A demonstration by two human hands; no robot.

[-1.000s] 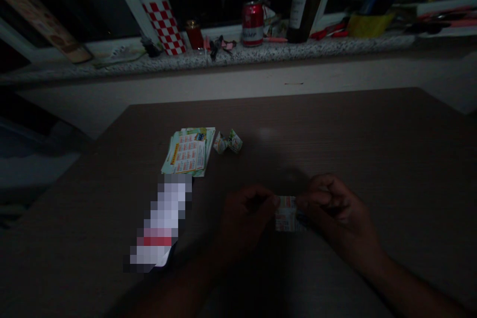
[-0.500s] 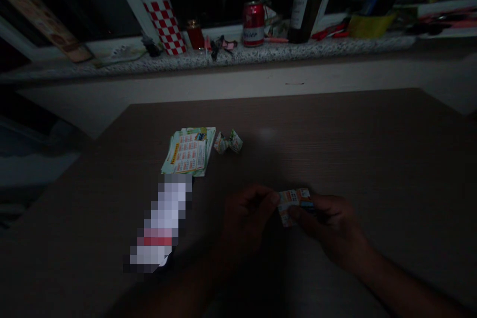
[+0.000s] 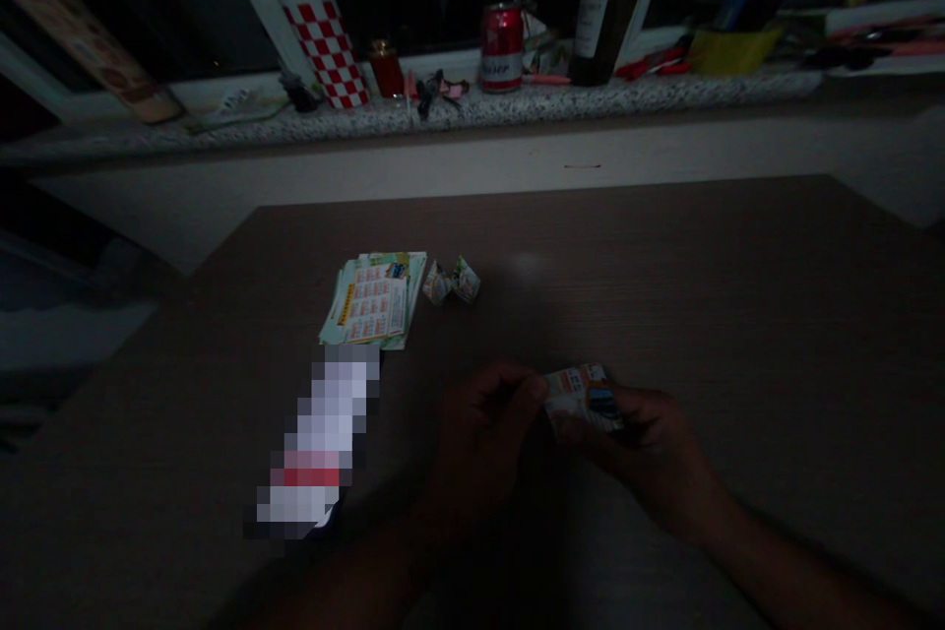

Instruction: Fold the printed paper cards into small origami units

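Observation:
Between my two hands is a small folded piece of printed paper (image 3: 583,392), with coloured blocks like those on the stacked sheets. My left hand (image 3: 487,433) pinches its left edge between thumb and forefinger. From the other side my right hand (image 3: 657,453) grips it, the thumb lying along its near edge and the fingers behind. A folded paper shape (image 3: 452,281) with two pointed lobes rests on the table beyond my hands. Left of it lies a stack of printed sheets (image 3: 373,300), pale green with rows of orange print.
A phone-like object (image 3: 325,443) with a blurred bright face lies left of my hands on the brown table (image 3: 664,266). Along the stone windowsill (image 3: 532,108) stand a red can (image 3: 502,49), a red-and-white checked bottle (image 3: 325,39), a dark labelled container (image 3: 601,25) and a yellow pot (image 3: 734,49).
The folded paper has turned and shifted slightly up in my hands. My right thumb has slid left along its near edge. The stack and the folded shape stay put.

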